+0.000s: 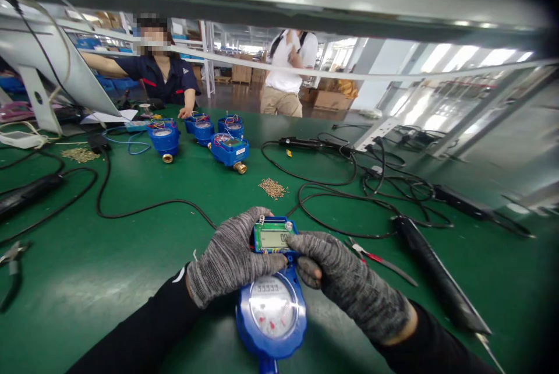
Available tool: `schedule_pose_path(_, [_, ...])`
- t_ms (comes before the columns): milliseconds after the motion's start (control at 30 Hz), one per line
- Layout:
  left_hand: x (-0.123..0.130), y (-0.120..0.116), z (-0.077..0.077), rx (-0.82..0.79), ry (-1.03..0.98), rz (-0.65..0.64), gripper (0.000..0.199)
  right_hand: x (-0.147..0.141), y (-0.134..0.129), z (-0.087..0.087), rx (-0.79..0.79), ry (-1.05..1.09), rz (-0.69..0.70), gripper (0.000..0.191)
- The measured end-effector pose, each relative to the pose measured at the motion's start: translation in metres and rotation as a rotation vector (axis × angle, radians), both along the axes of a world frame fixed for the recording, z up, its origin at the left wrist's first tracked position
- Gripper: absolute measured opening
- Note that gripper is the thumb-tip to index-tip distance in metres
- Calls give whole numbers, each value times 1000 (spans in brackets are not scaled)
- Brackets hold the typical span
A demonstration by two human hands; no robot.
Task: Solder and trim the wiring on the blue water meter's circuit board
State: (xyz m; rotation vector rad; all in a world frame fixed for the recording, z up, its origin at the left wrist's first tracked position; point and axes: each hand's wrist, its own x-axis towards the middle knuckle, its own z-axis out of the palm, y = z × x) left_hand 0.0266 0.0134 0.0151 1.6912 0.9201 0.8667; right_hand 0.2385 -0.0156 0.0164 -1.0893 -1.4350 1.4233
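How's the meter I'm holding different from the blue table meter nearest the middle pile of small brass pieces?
The held meter is nearer and looks bigger; the table meter sits farther back and looks smaller. The held meter's round dial shows plainly; the table meter's can't be made out. The table meter shows a brass end; the held meter shows none. Both are blue.

You've got a blue meter (271, 303) at 6 o'clock in view, dial (272, 311) face-up with glare, red pointers in its lower half. Display housing (275, 219) at its 12, green board (276, 226) exposed. LCD (271, 239) shows zeros, right end hidden from you. Blue stub (268, 364) points to 6.
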Motion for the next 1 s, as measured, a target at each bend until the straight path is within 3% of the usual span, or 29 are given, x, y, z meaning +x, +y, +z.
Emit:
schedule_pose_path(133, [1, 1, -1, -1, -28, -9, 65, 7, -3, 5, 234, -205, 20, 39])
schedule_pose_path(200, [1, 1, -3, -9, -58, -11, 65, 8, -6, 9, 361, -397, -94, 31])
schedule_pose_path(267, [1, 0, -6, -27, -91, -17, 64, 8, -10, 12, 507, -554, -292, 20])
schedule_pose_path(333, [0, 0, -8, -42, -123, -26, 63, 7, -14, 14, 719, -643, -390, 24])
schedule_pose_path(400, [0, 0, -7, -49, -141, -39, 62, 6, -17, 16, 932, -679, -301, 27])
schedule_pose_path(467, [0, 0, -5, -40, -145, -40, 62, 4, -17, 15, 1050, -668, -166, 25])
schedule_pose_path(700, [0, 2, -5, 5, -120, 4, 65, 0, -3, 10, 1097, -644, -89, 14])
schedule_pose_path(1000, [-1, 2, -7, 29, -103, 0, 67, -2, 4, 15, 1144, -620, -1, 17])
